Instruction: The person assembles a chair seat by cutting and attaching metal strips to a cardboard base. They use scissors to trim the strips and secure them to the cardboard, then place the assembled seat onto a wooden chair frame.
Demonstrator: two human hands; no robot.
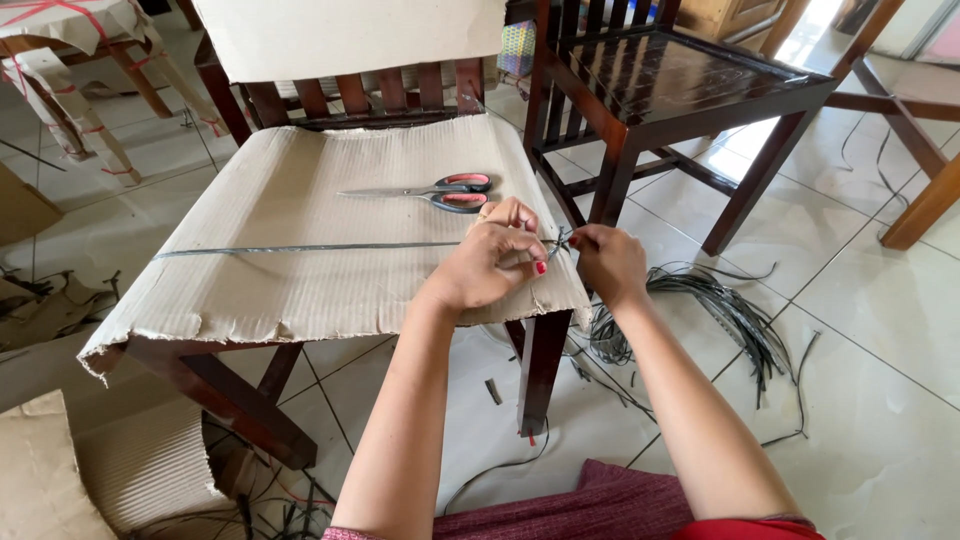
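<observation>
Cardboard (pixel 300 190) covers chair seat; dark strap (pixel 300 248) runs 9-to-3 across it. Left hand (pixel 495 262) and right hand (pixel 608 262) pinch strap ends at 3 o'clock edge. Risk: slick ends slip, tension lost; scissors (pixel 440 192) near at 12.

On the cardboard sheet (pixel 300 240) lie scissors (pixel 430 192) behind a strap (pixel 300 248); loose straps (pixel 730 310) lie right of the sheet.

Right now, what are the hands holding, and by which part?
Both hands pinch the dark strap stretched across the cardboard, at its end by the seat's right edge: left hand and right hand meet there. Scissors lie untouched.
</observation>
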